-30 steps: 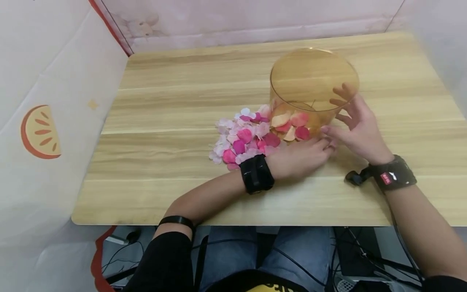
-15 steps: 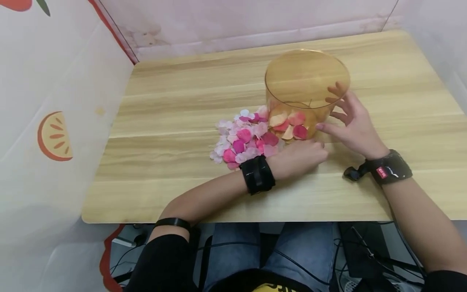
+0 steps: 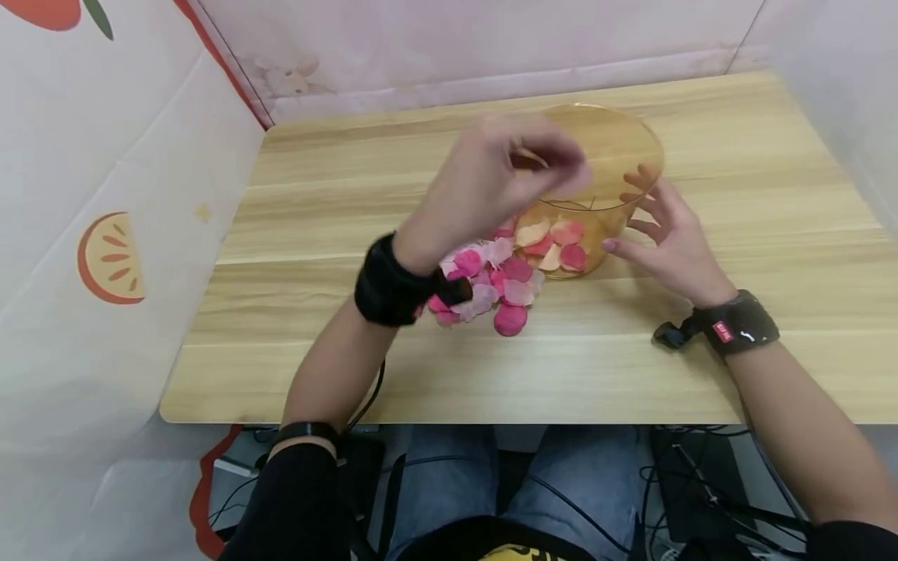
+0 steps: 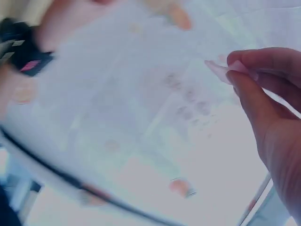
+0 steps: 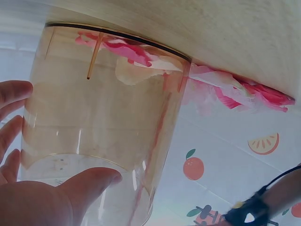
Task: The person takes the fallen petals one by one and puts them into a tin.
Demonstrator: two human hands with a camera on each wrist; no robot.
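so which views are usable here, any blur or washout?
Head view: mostly sharp, table and petals crisp, but the raised left hand is motion-smeared. Left wrist view: overexposed and heavily blurred; only the fingers pinching a pale petal read. Right wrist view: sharp, upside down, with streaky reflections on the amber container.

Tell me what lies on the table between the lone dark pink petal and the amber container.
In the head view, the petal pile fills the stretch from the lone petal up to the amber container.
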